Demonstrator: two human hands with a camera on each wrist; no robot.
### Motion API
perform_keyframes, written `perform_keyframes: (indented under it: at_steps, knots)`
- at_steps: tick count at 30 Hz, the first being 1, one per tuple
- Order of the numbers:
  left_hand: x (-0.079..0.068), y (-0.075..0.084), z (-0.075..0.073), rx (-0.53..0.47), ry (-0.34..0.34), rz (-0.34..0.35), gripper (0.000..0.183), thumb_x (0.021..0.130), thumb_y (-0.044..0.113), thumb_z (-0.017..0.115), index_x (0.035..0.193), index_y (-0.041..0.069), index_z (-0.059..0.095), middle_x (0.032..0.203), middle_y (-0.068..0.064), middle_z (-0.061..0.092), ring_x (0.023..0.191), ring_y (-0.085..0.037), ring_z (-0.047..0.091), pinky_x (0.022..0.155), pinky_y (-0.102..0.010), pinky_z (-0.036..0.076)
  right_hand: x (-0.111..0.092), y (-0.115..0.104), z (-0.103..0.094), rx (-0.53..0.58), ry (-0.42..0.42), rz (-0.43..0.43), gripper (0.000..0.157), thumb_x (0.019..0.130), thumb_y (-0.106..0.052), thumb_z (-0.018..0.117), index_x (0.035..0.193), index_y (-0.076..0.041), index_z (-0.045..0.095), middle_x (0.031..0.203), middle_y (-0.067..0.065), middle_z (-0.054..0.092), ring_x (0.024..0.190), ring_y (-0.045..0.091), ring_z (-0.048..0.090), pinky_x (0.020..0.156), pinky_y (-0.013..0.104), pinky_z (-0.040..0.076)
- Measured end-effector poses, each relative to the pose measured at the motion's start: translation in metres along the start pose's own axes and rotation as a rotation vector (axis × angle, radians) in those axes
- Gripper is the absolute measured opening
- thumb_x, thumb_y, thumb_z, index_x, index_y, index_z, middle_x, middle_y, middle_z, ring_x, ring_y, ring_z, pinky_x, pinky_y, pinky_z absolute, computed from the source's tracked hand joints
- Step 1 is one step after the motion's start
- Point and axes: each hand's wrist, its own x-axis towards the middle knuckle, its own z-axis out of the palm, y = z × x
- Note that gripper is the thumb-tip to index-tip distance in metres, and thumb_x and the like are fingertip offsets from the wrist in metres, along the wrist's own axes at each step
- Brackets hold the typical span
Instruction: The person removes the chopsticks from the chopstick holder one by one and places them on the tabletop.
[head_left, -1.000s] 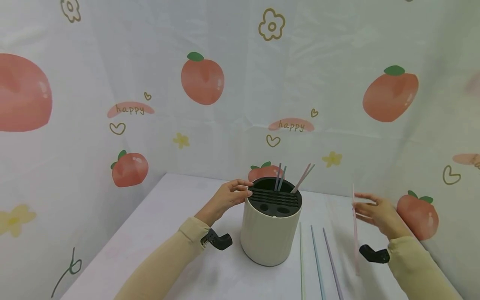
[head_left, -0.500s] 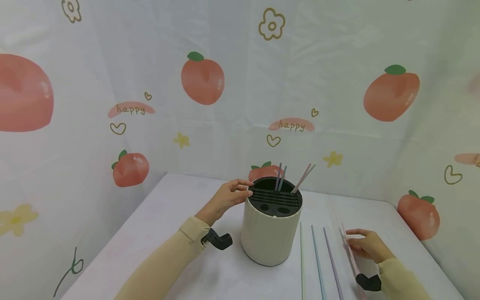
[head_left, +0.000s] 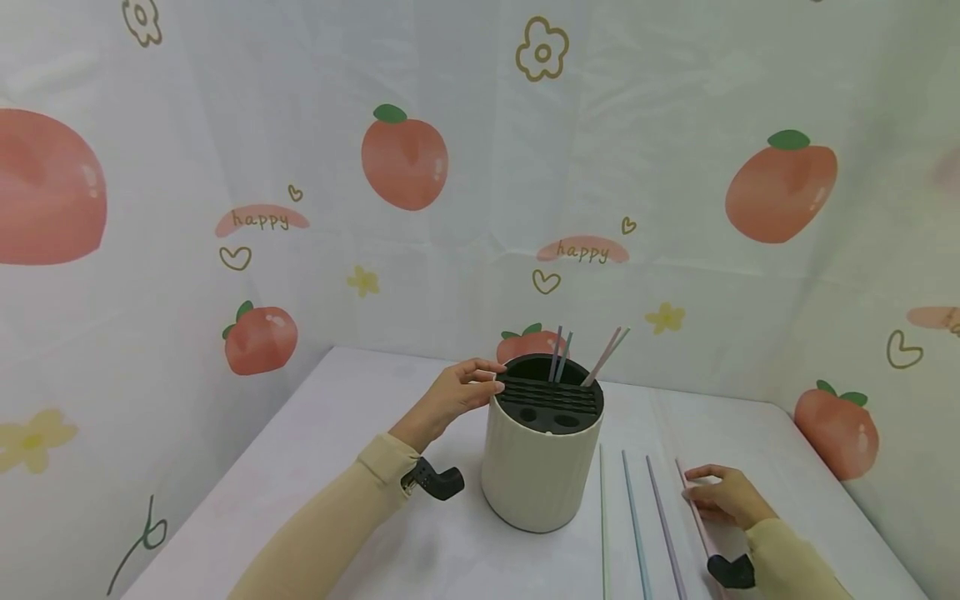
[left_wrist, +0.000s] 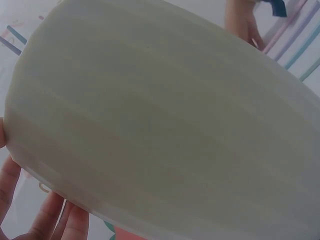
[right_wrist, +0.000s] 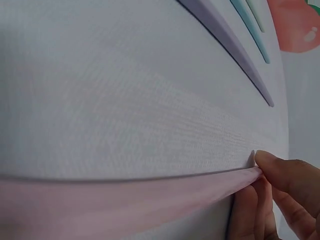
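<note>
A cream ribbed utensil holder (head_left: 536, 475) with a black slotted top stands upright on the table. My left hand (head_left: 453, 392) holds its upper left edge, with the thumb near the front and fingers spread along the side; in the left wrist view the holder's wall (left_wrist: 160, 120) hides part of the grip. At the right, my right hand (head_left: 727, 497) pinches a pink chopstick (right_wrist: 125, 205) near its far end, low at the tabletop. Left of it lie a purple chopstick (head_left: 666, 529), a blue chopstick (head_left: 635, 525) and a green chopstick (head_left: 604, 525), roughly parallel and apart.
Several chopsticks (head_left: 603, 358) lean upright in the holder's rear opening. A white cloth (head_left: 480, 167) printed with peaches hangs behind and beside the white table (head_left: 300, 450). Both wrists carry a black camera mount (head_left: 441, 482).
My right hand has moved down and left, lowering the pink chopstick from upright to the tabletop beside the purple one. My left hand and the holder stay put.
</note>
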Motion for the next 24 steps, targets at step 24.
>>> perform_keyframes:
  at_steps: [24]
  knots:
    - [0.0014,-0.0022,-0.0007,-0.006,0.0,0.008,0.033,0.089,0.016,0.069,0.121,0.008,0.064,0.12,-0.014,0.053,0.1,-0.018,0.061,0.098,-0.036,0.052,0.0015,-0.0001,0.0014,-0.001,0.001,0.008,0.041,0.081,0.0,0.073,0.115,0.013,0.054,0.085,0.008,0.06,0.07,0.014,0.057,0.063,0.027,0.056]
